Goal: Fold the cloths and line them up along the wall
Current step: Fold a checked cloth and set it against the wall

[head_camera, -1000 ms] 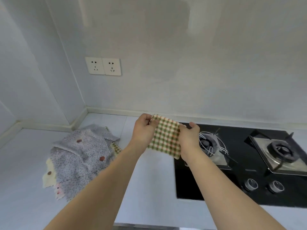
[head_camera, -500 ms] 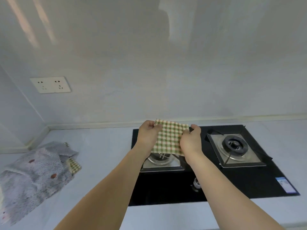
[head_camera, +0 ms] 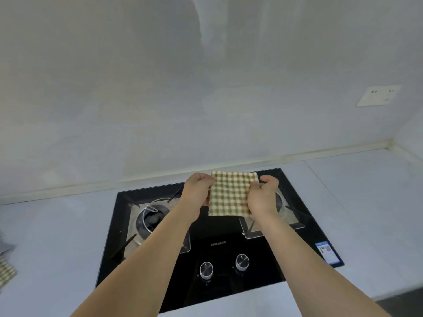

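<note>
Left hand: the left hand (head_camera: pixel 198 191) is curled closed on the left edge of the checked cloth (head_camera: pixel 231 193), gripping it near the upper corner.
Right hand: the right hand (head_camera: pixel 263 197) pinches the right edge, thumb toward the viewer and fingers folded round the back; both hands grasp the same piece.
Cloth position: folded small and held in the air, upright and facing the person, over the far half of the black hob (head_camera: pixel 219 243), between its two burners. It touches nothing but the hands.
Handling: it looks light, soft and limp; the lower edge hangs free and bends a little at 6 o'clock. A waffle-like weave should give good grip, so slipping seems unlikely. The fold would probably spring open if one side were let go.
Where to hold: the two side edges, as now, pinching all layers together; a hold at the corners should keep the fold square when it is laid down.
Surroundings: the wall (head_camera: pixel 206 99) rises at 12 o'clock, with bare worktop (head_camera: pixel 357 193) along its foot at 2 o'clock, a likely place to set it. More cloths (head_camera: pixel 5 268) show at the 9 o'clock edge of the view.
</note>
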Demonstrator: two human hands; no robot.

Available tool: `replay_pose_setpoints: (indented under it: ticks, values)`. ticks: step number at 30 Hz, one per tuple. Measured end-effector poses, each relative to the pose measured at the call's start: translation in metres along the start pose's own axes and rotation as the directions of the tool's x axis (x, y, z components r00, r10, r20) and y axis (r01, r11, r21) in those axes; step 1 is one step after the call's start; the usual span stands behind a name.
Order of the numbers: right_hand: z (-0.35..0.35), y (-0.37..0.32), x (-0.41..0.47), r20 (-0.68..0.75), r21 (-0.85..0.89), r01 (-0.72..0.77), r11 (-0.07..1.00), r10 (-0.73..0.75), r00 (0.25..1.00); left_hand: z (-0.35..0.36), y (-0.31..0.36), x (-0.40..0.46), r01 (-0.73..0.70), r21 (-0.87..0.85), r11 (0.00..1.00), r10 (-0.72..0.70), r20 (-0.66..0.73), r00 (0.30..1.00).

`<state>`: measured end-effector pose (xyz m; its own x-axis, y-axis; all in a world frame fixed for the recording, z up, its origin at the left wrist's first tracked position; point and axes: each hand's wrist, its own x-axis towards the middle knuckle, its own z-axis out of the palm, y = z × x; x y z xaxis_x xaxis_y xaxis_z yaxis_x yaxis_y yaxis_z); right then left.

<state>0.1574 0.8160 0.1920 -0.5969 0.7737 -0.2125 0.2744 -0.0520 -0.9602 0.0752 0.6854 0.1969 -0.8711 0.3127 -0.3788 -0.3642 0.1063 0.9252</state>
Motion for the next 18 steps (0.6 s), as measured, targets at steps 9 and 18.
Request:
replay_pose_setpoints:
  ticks: [9, 18]
  values:
    - [-0.131, 0.021, 0.151, 0.064, 0.108, -0.261, 0.959, 0.255, 0.965, 0.187, -0.007, 0.074, 0.069, 0.122, 0.99, -0.073, 0.03, 0.997]
    - [-0.232, 0.045, 0.32, 0.189, -0.026, -0.333, 0.943, 0.332, 0.924, 0.355, -0.016, 0.178, 0.174, 0.116, 0.978, -0.165, -0.078, 0.983]
